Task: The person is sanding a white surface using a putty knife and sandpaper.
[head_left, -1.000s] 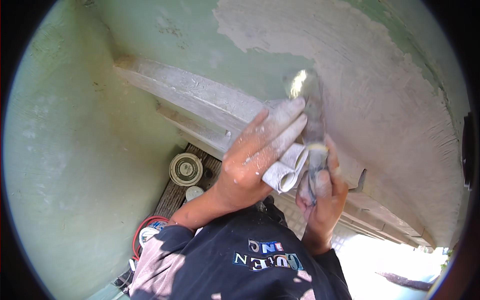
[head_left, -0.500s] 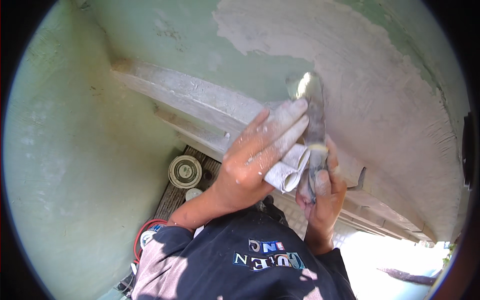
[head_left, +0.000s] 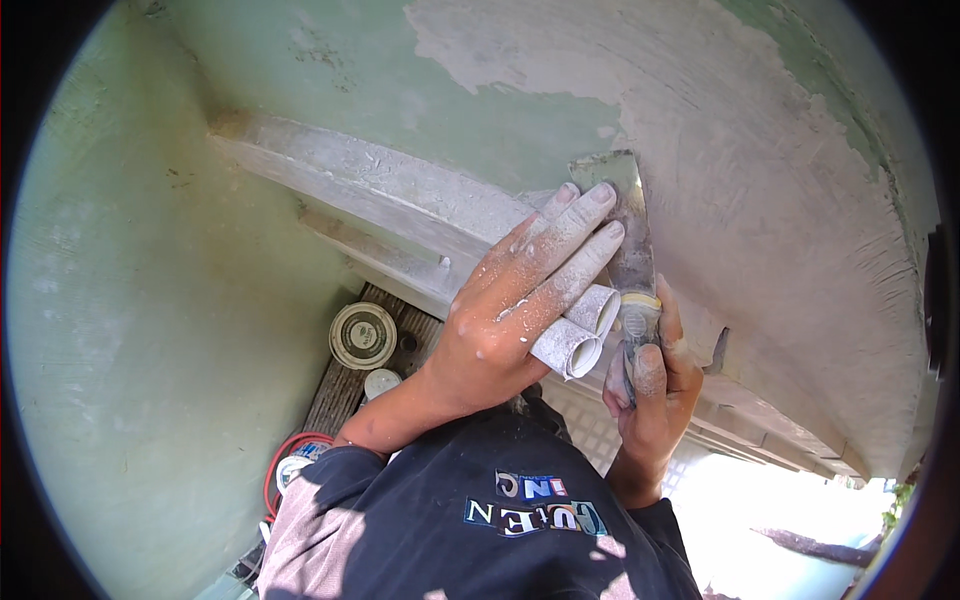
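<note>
In my right hand (head_left: 655,395) is the handle of a putty knife (head_left: 632,235), its wide metal blade pointing up and away from me over the wall. My left hand (head_left: 515,300), dusted white, lies beside the blade with its fingers stretched; the fingertips reach the blade's left edge. A rolled white sheet (head_left: 570,348), possibly sandpaper, is tucked under that hand, its two curled ends sticking out toward the knife. The left thumb is hidden. Behind the blade, the pale green wall (head_left: 500,125) carries a broad greyish-white filler patch (head_left: 740,190).
A long whitish ledge (head_left: 360,175) juts from the wall behind my left hand. Below it, a round lidded tub (head_left: 363,336) and a smaller white container (head_left: 381,382) stand on a wooden plank (head_left: 335,400). A red cable (head_left: 270,475) loops at lower left. A dark metal hook (head_left: 719,350) projects right of my right hand.
The blade has turned slightly, so its bright glare is gone and its flat end shows. My left index finger has moved up alongside the other fingers. Both hands keep their holds.
</note>
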{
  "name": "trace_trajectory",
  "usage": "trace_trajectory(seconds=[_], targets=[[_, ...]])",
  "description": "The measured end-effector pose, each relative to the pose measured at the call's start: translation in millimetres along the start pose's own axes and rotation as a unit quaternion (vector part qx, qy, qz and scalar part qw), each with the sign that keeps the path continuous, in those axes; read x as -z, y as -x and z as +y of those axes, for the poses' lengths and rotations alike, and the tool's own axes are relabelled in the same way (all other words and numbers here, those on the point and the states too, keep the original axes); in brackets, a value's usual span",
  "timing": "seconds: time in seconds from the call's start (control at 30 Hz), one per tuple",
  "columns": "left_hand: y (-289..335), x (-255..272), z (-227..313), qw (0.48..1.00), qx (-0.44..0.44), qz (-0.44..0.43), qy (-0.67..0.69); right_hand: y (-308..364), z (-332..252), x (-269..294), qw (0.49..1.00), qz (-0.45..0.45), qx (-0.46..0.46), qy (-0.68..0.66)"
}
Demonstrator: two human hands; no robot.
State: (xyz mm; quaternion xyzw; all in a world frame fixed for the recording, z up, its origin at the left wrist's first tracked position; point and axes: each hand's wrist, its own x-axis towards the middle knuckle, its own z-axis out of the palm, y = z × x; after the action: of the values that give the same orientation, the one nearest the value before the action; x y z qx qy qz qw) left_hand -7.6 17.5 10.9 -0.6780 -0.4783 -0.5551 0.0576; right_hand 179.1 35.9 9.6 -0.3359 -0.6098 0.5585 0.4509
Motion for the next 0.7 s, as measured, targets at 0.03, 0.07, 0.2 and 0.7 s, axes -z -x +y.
trace_trajectory(seconds=[0.03,0.07,0.2,0.7], targets=[[0,-1,-1,1.0,0.0,0.011,0.003,0,-2,0,1.0,-0.006,-0.002,0.003],[0,-1,-2,1.0,0.0,0.021,0.005,-1,-4,1,1.0,-0.006,-0.003,0.002],[-3,-2,1,1.0,0.001,0.017,-0.016,-4,-14,3,0.998,-0.028,-0.04,-0.031],[8,1,5,0.999,0.04,-0.011,-0.016,3,7,2,0.997,-0.031,-0.049,-0.047]])
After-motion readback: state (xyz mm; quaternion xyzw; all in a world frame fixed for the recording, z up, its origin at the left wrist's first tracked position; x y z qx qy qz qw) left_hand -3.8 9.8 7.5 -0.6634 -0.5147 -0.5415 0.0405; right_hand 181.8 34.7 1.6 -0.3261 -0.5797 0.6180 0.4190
